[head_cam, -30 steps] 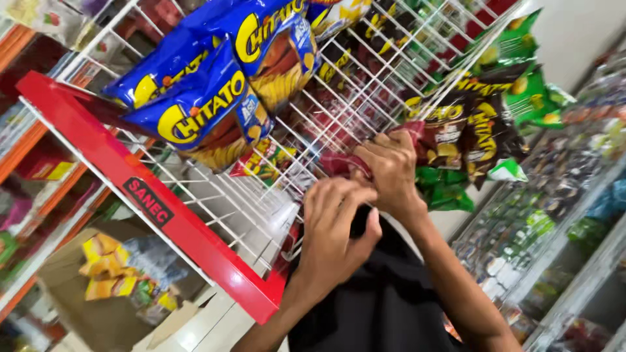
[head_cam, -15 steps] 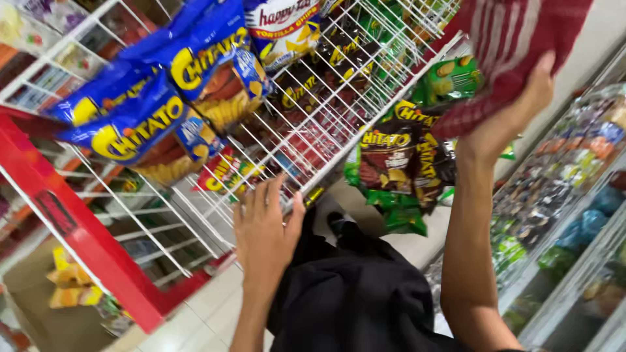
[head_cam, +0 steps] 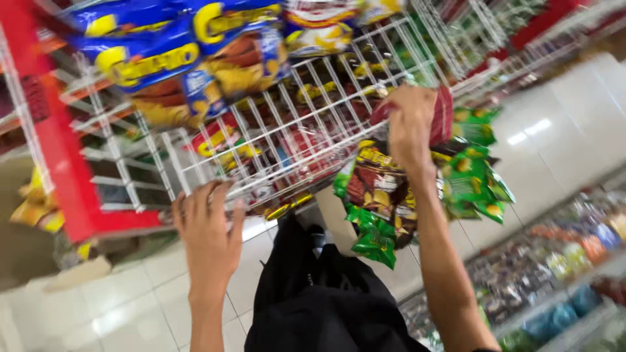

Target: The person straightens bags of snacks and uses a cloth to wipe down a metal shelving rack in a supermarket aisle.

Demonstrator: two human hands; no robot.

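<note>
My right hand (head_cam: 409, 124) is raised at the white wire rack (head_cam: 306, 140) and grips a red snack bag (head_cam: 442, 117) against its edge. Just below that hand hang green and brown snack bags (head_cam: 385, 195). My left hand (head_cam: 208, 234) is lower, fingers spread and holding nothing, close under the rack's lower wires. Large blue and yellow chip bags (head_cam: 176, 58) hang at the upper left of the rack.
A red shelf frame (head_cam: 62, 156) stands on the left with yellow packs (head_cam: 39, 205) beneath it. Black clothing (head_cam: 319, 300) fills the lower centre. Shelves of packaged goods (head_cam: 561, 261) run along the right, beside a white tiled floor (head_cam: 117, 300).
My right hand has brought the red bag down from high on the right to the rack's edge. My left hand stays open, now nearer the lower wires. The view has swung.
</note>
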